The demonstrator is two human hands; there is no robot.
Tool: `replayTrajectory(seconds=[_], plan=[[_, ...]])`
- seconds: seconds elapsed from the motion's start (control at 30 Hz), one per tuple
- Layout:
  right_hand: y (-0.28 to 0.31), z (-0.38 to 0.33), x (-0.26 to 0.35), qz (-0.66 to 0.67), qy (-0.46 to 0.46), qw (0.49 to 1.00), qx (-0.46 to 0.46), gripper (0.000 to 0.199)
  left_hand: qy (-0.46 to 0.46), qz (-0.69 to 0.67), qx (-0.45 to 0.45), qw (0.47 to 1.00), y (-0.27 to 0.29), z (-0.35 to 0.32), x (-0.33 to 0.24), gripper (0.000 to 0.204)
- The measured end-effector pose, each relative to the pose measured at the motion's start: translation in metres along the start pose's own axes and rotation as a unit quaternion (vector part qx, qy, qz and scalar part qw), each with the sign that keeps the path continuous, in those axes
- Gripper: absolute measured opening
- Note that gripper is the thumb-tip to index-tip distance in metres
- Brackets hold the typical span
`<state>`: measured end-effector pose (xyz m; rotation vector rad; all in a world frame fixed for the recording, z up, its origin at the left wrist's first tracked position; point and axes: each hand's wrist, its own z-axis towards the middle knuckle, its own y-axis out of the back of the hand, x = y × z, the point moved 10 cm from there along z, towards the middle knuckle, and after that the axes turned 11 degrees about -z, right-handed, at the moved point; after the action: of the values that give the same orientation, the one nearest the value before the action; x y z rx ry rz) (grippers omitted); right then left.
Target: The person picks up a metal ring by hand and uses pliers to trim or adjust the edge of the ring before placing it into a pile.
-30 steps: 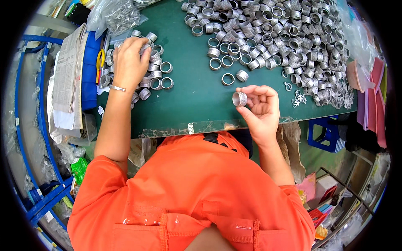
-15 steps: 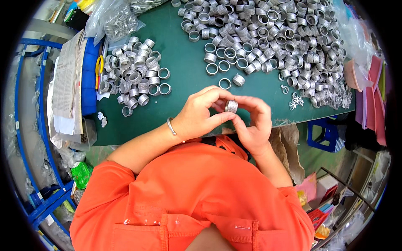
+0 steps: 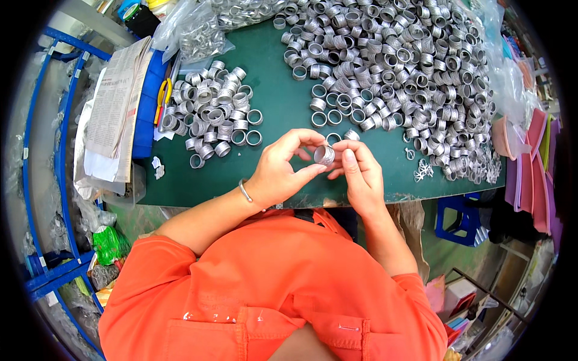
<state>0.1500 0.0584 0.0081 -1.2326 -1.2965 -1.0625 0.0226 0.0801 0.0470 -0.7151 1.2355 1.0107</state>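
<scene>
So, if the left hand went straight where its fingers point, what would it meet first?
Probably the right hand, just beyond the ring in the left hand, though depth is hard to judge.

Held ring: silver-grey metal, outer band textured, rim smoother with slight shine. Large ring heap: like grey metal, patterned bands, dull to satin. Small ring pile: same metallic look, similarly rough. Tabletop: green, smooth, mostly matt; front edge scuffed. Bracelet: polished silvery metal. Shirt: orange cloth, matt, stitched seams. Bag: clear thin plastic, glossy, crinkled. Newspaper: matt paper. Bin: blue plastic, smooth. Stool: blue plastic, slight sheen.
</scene>
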Motion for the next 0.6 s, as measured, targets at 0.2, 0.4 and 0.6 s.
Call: replayTrajectory(seconds=[0.2,0.4,0.6], plan=[[-0.007,-0.005,0.002,0.214,0.071,0.974,0.024,0.043,-0.053,0.01,-0.031,0.998,0.004,-0.005,-0.012,0.042],[-0.007,-0.015,0.009,0.001,0.141,0.99,-0.01,0.035,0.114,-0.183,-0.005,0.977,-0.005,-0.013,0.021,0.041],[-0.007,-0.009,0.048,-0.489,0.274,0.818,-0.132,0.021,-0.13,0.191,-0.087,0.969,0.05,-0.005,-0.03,0.02]])
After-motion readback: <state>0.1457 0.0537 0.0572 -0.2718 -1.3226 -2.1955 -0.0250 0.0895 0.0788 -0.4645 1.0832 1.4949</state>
